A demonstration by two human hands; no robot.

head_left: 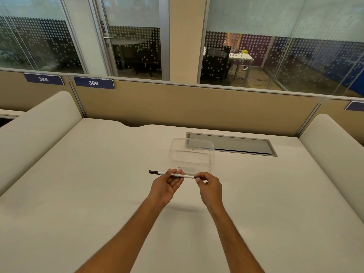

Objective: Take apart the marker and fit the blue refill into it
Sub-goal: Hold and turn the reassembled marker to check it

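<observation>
A slim white marker (177,175) with a black cap at its left end is held level above the white desk (98,184), between both hands. My left hand (167,185) lies palm up under the marker's middle, fingers curled loosely around the barrel. My right hand (209,186) pinches the marker's right end with fingertips, which hide that end. A blue refill does not show anywhere in the view.
A clear plastic box (192,154) stands just behind the marker, looking empty apart from faint marks. A grey cable hatch (236,144) is set into the desk behind it. Tan partition panels (177,107) close the back, padded dividers the sides.
</observation>
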